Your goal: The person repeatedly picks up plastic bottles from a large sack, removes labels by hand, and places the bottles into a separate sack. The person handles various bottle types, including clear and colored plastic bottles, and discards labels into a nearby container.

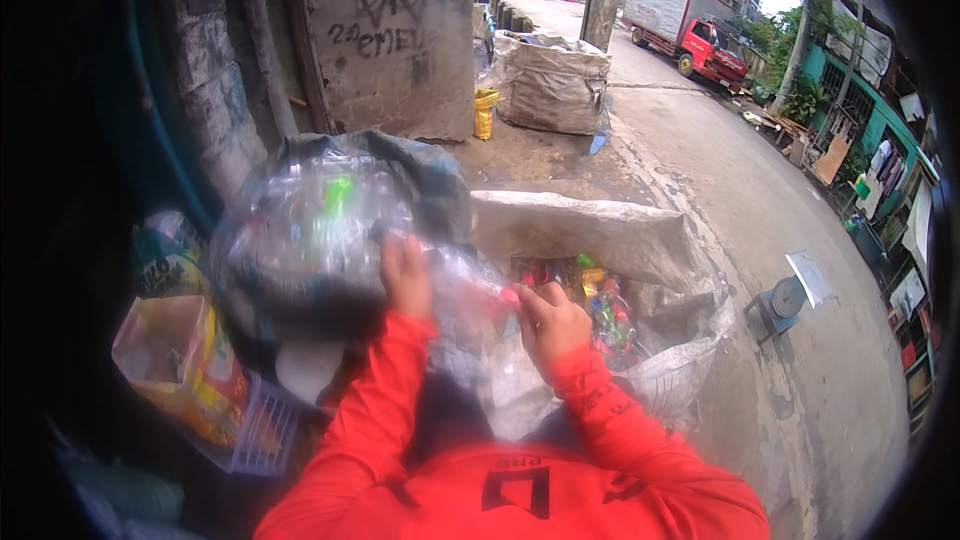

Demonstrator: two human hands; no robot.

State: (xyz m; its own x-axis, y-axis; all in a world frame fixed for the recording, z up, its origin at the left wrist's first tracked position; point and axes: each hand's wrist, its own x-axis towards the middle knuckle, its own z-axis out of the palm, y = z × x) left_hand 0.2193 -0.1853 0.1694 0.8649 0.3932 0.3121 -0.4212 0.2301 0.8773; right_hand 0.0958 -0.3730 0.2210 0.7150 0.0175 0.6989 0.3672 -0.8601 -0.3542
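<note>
A clear plastic bottle point(462, 276), smeared by motion, stretches between my hands with its red cap point(509, 294) toward the right. My left hand point(406, 278) is closed at the bottle's left end, though blur softens the fingers. At the capped end, my right hand point(556, 323) pinches with thumb and fingers. To the left, a dark sack point(440, 165) bulges with clear bottles point(320, 230), a bright green one point(338, 195) among them. Beneath and beyond my right hand, a large whitish woven sack point(590, 215) lies wide open, with colored bottles point(612, 315) inside.
At lower left, a yellow printed bag point(215, 380) sits by a pale plastic basket point(268, 427). A dial scale point(785, 302) stands on the pavement at right. Beyond are a full bulk sack point(552, 85), a yellow bag point(485, 115) and a red truck point(705, 52).
</note>
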